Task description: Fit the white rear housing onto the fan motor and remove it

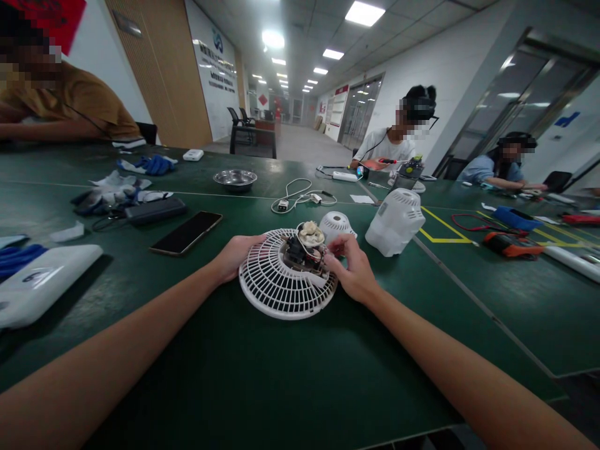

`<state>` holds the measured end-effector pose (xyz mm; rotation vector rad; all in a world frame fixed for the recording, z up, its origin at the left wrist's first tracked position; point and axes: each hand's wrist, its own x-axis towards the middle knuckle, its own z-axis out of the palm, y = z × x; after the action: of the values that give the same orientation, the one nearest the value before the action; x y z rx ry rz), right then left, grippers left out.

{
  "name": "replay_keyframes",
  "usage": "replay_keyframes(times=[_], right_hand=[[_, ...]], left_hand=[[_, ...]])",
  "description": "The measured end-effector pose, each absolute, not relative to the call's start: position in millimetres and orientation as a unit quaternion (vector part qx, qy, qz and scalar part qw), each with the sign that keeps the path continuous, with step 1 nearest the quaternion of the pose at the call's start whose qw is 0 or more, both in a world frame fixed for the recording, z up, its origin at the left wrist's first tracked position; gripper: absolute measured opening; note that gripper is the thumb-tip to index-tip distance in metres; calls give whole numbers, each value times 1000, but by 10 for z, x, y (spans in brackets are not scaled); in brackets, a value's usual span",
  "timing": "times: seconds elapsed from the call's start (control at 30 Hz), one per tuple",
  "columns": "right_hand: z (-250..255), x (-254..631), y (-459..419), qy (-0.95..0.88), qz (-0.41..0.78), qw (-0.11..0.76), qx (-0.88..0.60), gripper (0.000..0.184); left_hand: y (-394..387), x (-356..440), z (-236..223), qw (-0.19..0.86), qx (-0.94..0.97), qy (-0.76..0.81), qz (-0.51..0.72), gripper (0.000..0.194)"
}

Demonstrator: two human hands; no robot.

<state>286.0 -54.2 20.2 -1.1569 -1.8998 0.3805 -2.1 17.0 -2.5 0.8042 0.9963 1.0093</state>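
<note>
A round white fan grille (267, 290) lies in front of me on the green table, with a bare fan motor (304, 247) and its wiring mounted on the middle. My left hand (239, 253) grips the grille's left rim, thumb on top and the other fingers mostly hidden beneath. On the other side, my right hand (351, 269) is at the motor's right edge, fingers curled near the wires. What its fingertips pinch, if anything, is too small to tell. Just behind the grille sits a white domed cover with vents (336, 224). A white plastic housing (396, 222) stands to its right.
A black phone (186, 232), a white device (47, 284) and gloves (112, 194) lie to the left. Farther back are a metal bowl (235, 179) and a coiled white cable (300, 197). An orange multimeter (512, 244) lies right. Three people sit around the table.
</note>
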Motion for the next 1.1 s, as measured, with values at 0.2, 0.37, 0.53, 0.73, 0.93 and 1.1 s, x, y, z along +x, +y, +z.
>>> replay_keyframes(times=[0.2, 0.37, 0.53, 0.73, 0.93, 1.1], right_hand=[[89, 3227, -179, -680, 19, 493, -543, 53], [-30, 3359, -6, -666, 121, 443, -588, 89], [-9, 3340, 49, -577, 218, 488, -617, 95], [149, 3155, -89, -441, 477, 562, -512, 51], [258, 2831, -448, -520, 456, 595, -410, 60], [342, 2754, -642, -712, 271, 492, -421, 84]], left_hand=[[149, 1, -34, 651, 391, 452, 468, 10], [128, 12, -43, 628, 424, 444, 478, 10], [112, 8, -45, 619, 444, 433, 481, 13], [127, -1, -80, 613, 454, 432, 481, 14], [123, -18, -92, 553, 511, 457, 473, 29], [7, -27, 27, 306, 694, 448, 474, 44]])
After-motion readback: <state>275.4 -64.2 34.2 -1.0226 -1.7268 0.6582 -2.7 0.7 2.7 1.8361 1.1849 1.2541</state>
